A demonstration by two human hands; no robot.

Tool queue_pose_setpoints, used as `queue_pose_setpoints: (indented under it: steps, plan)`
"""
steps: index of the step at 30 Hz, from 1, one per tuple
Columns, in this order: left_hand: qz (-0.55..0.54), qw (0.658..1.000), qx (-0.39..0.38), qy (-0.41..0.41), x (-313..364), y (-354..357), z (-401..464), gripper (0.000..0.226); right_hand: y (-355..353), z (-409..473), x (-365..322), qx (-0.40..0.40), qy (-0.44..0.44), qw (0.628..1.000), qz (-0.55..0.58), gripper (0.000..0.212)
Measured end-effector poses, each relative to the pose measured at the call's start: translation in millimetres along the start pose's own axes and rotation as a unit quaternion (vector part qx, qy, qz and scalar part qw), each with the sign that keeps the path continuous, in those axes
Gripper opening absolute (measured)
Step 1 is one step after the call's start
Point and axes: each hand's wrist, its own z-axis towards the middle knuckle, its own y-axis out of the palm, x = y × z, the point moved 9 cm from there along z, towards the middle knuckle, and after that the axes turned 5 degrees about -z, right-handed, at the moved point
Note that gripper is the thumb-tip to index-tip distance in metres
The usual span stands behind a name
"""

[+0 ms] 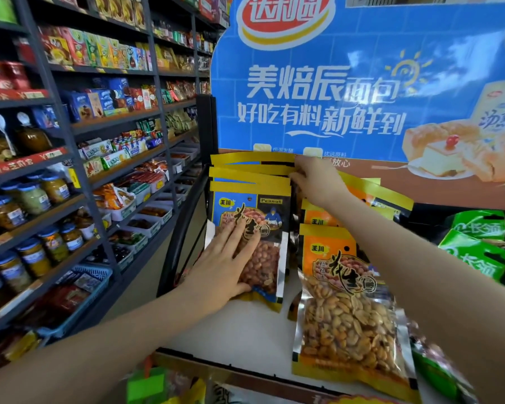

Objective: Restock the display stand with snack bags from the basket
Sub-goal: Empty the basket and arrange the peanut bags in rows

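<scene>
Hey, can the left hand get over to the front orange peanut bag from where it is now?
Probably yes. The left hand rests flat on the blue peanut bag, holding nothing, and the orange peanut bag stands right beside it with nothing between.

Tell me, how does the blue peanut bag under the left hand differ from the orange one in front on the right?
The blue peanut bag has a blue and black label and reddish-brown peanuts; the orange peanut bag has an orange label and paler golden peanuts. The left hand lies flat on the blue one; no hand touches the orange one. Both have yellow edges, a clear window and the same black brush lettering.
</scene>
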Motion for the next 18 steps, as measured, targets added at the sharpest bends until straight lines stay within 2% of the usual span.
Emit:
queue_pose_setpoints:
  steps: [2,3,4,8,10,14,16,18]
  plan:
    - [-0.023,1.000,-0.007,-0.001,1,0,5,0.099,-4,-3,6,-0.050,-0.005,0.998,0.044,0.024]
    - [-0.039,0.999,-0.010,-0.004,1,1,5,0.099,-10,-7,9,-0.061,-0.010,0.997,0.047,0.020]
    - [-0.060,0.998,-0.012,-0.009,0,1,5,0.099,-18,-10,12,-0.055,-0.018,0.997,0.040,0.014]
    - [-0.129,0.991,-0.014,-0.008,4,5,-1,0.095,-43,-28,26,-0.022,-0.045,0.999,-0.014,0.018]
    - [-0.136,0.991,-0.014,0.004,11,3,-2,0.092,-35,-42,32,-0.068,-0.073,0.993,-0.071,0.018]
    - [-0.178,0.982,0.004,0.068,39,-16,-5,0.080,-11,-76,40,-0.161,-0.106,0.973,-0.124,0.032]
    - [-0.203,0.974,-0.036,0.098,60,-15,-8,0.085,4,-91,48,-0.211,-0.102,0.962,-0.143,0.038]
    - [-0.215,0.967,-0.088,0.107,78,-6,-11,0.100,15,-100,66,-0.255,-0.067,0.949,-0.171,0.039]
